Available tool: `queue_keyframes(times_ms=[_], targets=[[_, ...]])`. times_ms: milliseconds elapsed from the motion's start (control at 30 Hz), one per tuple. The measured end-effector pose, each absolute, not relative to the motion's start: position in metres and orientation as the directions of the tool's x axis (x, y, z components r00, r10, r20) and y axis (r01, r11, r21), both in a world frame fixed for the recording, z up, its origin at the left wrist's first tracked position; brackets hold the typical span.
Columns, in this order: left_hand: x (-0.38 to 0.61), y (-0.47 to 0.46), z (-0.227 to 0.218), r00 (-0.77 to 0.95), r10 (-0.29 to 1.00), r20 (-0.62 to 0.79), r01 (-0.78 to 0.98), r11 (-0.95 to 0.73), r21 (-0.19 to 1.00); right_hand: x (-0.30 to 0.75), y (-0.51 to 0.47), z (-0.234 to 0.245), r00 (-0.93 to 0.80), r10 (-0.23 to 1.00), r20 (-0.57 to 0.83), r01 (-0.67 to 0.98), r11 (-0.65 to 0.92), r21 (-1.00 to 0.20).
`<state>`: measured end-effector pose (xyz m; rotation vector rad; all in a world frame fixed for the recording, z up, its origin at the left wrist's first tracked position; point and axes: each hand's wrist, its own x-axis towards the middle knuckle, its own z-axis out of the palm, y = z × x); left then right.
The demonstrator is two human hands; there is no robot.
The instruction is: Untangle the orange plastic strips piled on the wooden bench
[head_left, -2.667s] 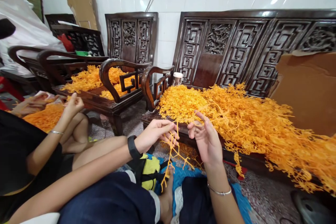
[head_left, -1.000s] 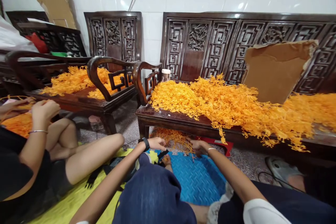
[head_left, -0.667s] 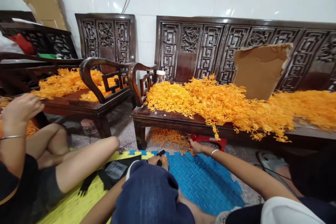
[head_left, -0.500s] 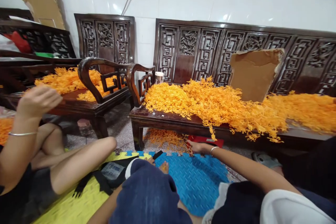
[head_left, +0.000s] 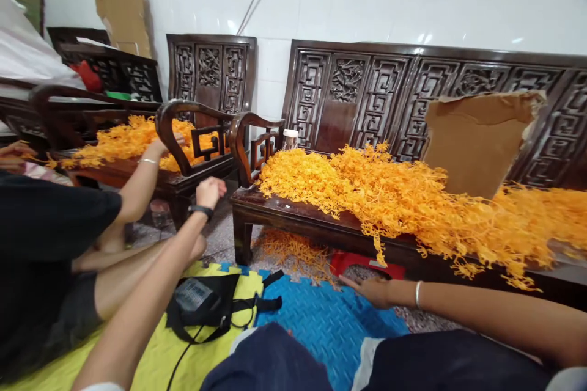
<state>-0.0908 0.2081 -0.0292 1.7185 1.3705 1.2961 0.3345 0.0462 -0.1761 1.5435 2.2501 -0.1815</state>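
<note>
My left hand (head_left: 211,192), with a black band on the wrist, is raised in front of the gap between the armchair and the bench. Its fingers are curled closed, and whatever may be inside them is hidden. Low on the right, my right hand (head_left: 373,291) has its fingers stretched out over the edge of the blue foam mat (head_left: 312,311). Just beyond it are a red object (head_left: 392,271) and a loose pile of thin orange strands (head_left: 293,252) on the floor under the bench. A large heap of orange, frilly, branching pieces (head_left: 394,189) covers the bench seat.
A co-worker's hand (head_left: 165,145) reaches into another orange heap (head_left: 123,137) on the armchair (head_left: 211,67) at left. A black bag with straps (head_left: 204,302) lies on the yellow mat (head_left: 151,360). Cardboard (head_left: 477,140) leans on the bench back beside a white-lidded jar (head_left: 290,139).
My left hand has come up from behind my knee to the left. My right hand stays low by the mat edge. The co-worker's hand has moved into the orange heap. The view has shifted left.
</note>
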Motion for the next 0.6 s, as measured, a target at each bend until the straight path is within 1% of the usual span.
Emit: queue_keyframes(times_ms=[33,100,167,200,233,267,300,333,400,433,467,500,533,600], targets=[[-0.089,0.219,-0.021,-0.129,0.93,0.344,0.327,-0.288,0.9,0.329,0.042,-0.178,-0.317,0.815,-0.484,0.907,0.41,0.097],[-0.085,0.241,0.002,-0.275,0.889,0.366,0.228,-0.31,0.923,0.311,0.036,-0.178,-0.351,0.689,-0.634,0.878,0.478,0.034],[-0.079,0.26,0.025,-0.312,0.877,0.365,0.143,-0.336,0.931,0.288,0.032,-0.171,-0.394,0.542,-0.742,0.853,0.516,-0.076],[-0.074,0.267,0.034,-0.304,0.886,0.351,0.067,-0.347,0.935,0.277,0.03,-0.165,-0.427,0.473,-0.771,0.836,0.531,-0.137],[-0.068,0.273,0.041,-0.285,0.9,0.331,-0.044,-0.357,0.933,0.265,0.028,-0.155,-0.465,0.411,-0.784,0.814,0.546,-0.197],[-0.062,0.277,0.045,-0.28,0.905,0.322,-0.129,-0.367,0.921,0.254,0.026,-0.143,-0.508,0.386,-0.77,0.786,0.572,-0.232],[-0.056,0.28,0.047,-0.306,0.898,0.316,-0.177,-0.38,0.908,0.244,0.022,-0.128,-0.555,0.394,-0.732,0.752,0.615,-0.239],[-0.05,0.283,0.047,-0.354,0.88,0.317,-0.192,-0.4,0.896,0.236,0.018,-0.112,-0.599,0.417,-0.683,0.715,0.663,-0.223],[-0.042,0.285,0.043,-0.439,0.843,0.311,-0.173,-0.419,0.891,0.222,0.008,-0.078,-0.653,0.447,-0.611,0.648,0.748,-0.146],[-0.039,0.285,0.04,-0.461,0.83,0.314,-0.158,-0.425,0.891,0.216,0.002,-0.063,-0.673,0.443,-0.593,0.616,0.779,-0.117],[-0.038,0.285,0.038,-0.467,0.824,0.32,-0.147,-0.429,0.891,0.211,-0.002,-0.048,-0.699,0.421,-0.578,0.58,0.807,-0.114],[-0.038,0.285,0.037,-0.463,0.823,0.33,-0.138,-0.434,0.89,0.207,-0.006,-0.036,-0.731,0.378,-0.569,0.536,0.833,-0.135],[-0.039,0.284,0.036,-0.454,0.824,0.339,-0.131,-0.439,0.889,0.202,-0.008,-0.026,-0.762,0.311,-0.568,0.485,0.855,-0.183],[-0.042,0.283,0.035,-0.44,0.827,0.351,-0.128,-0.444,0.887,0.194,-0.008,-0.013,-0.79,0.146,-0.595,0.392,0.867,-0.307]])
